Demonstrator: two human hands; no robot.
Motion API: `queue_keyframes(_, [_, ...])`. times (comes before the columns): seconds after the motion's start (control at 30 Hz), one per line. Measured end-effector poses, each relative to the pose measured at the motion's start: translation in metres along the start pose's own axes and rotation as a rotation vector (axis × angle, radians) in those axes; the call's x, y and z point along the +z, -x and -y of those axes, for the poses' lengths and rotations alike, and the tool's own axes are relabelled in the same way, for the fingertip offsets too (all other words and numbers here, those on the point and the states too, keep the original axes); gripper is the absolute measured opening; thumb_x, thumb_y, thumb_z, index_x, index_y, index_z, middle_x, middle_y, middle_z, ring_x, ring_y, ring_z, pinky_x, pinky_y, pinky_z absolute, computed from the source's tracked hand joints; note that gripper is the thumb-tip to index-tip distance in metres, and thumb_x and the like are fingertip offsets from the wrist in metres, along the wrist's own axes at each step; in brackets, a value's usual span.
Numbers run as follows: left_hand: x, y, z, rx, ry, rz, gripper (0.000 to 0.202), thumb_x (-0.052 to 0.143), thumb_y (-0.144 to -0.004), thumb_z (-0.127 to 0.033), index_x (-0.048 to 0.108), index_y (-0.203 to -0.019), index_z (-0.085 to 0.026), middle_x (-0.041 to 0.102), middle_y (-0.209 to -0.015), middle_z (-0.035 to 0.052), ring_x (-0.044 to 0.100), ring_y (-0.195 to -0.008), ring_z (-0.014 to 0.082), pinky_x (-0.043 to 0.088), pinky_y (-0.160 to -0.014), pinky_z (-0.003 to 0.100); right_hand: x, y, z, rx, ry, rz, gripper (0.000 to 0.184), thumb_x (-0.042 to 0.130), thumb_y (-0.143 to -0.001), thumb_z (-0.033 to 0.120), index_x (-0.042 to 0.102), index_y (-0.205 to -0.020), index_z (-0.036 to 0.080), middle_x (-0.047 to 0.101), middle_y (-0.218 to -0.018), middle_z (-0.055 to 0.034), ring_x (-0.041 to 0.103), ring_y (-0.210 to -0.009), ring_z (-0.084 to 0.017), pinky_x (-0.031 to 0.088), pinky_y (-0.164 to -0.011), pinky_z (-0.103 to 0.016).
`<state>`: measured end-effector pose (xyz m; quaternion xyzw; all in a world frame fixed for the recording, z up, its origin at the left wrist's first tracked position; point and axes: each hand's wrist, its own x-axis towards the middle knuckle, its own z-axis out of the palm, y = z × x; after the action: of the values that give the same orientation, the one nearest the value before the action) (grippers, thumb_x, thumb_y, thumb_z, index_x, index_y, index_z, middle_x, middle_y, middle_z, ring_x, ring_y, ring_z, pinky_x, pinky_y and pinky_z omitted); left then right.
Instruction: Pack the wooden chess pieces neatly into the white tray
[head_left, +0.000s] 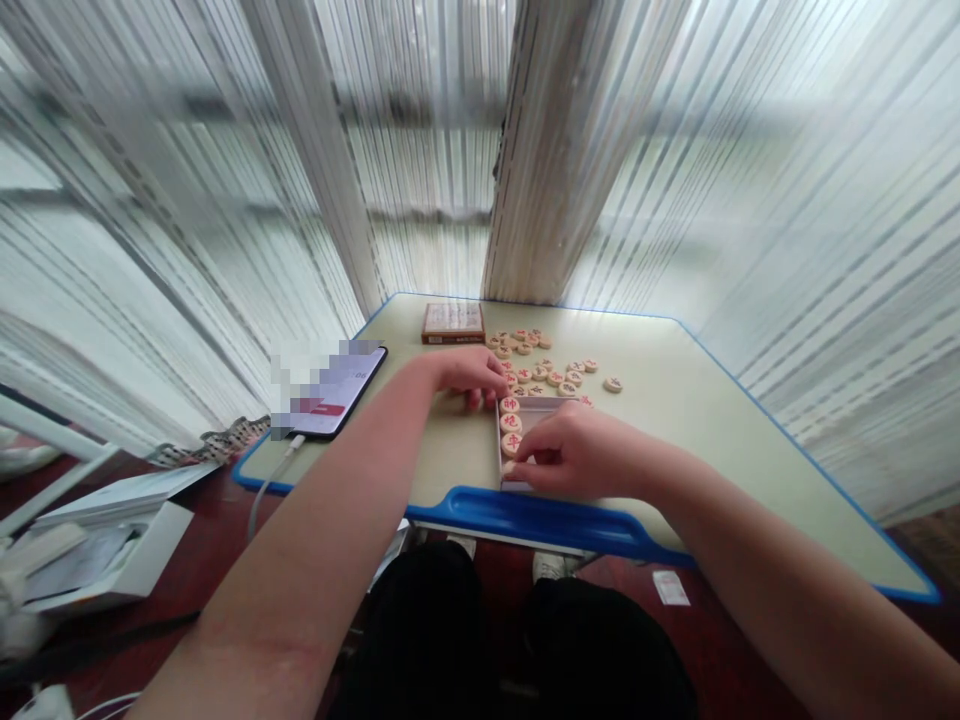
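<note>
A shallow box tray lies near the table's front edge with a column of round wooden chess pieces along its left side. My right hand rests over the tray, fingers curled and pinched at the lowest piece in the column. My left hand sits at the tray's far left corner, fingers bent down onto the tabletop beside the pieces. Several loose wooden pieces with red and dark characters are scattered just beyond the tray.
A brown box lid lies at the far edge of the green table with its blue rim. A phone with a cable lies at the left corner. Striped curtains hang behind; papers and boxes lie on the floor at left.
</note>
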<state>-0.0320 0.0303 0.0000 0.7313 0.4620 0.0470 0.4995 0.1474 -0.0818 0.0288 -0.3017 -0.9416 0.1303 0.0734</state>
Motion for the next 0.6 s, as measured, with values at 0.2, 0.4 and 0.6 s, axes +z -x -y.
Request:
queue_keyframes(0.2, [-0.0030,-0.0021,0.0048,0.020,0.001,0.007,0.015,0.066,-0.063,-0.028,0.063,-0.070,-0.014,0.064,-0.061,-0.0003,0.055,-0.042,0.0077,0.025,-0.038,0.018,-0.0047,0.0014,-0.0014,0.122,0.079,0.081,0.032,0.051,-0.082,0.033,0.058,-0.056,0.016,0.041,-0.046,0.0038,0.025,-0.045,-0.007,0.020,-0.048,-0.025])
queue_keyframes(0.4, [-0.0021,-0.0001,0.0028,0.008,-0.001,0.005,0.016,0.065,-0.064,-0.029,0.063,-0.070,-0.014,0.064,-0.060,0.0001,0.055,-0.042,0.0083,0.023,-0.037,0.018,-0.0096,0.0003,-0.0032,0.212,0.040,0.214,0.032,0.046,-0.081,0.033,0.060,-0.059,0.016,0.048,-0.051,0.0011,0.033,-0.047,-0.008,0.023,-0.049,-0.026])
queue_keyframes(0.6, [-0.0018,-0.0007,0.0035,0.008,0.013,-0.003,0.015,0.066,-0.064,-0.028,0.062,-0.068,-0.014,0.063,-0.059,-0.0001,0.054,-0.042,0.0079,0.027,-0.039,0.019,-0.0050,0.0000,-0.0041,0.194,-0.016,0.238,0.034,0.047,-0.083,0.034,0.062,-0.059,0.016,0.051,-0.050,0.0007,0.034,-0.046,-0.008,0.023,-0.049,-0.026])
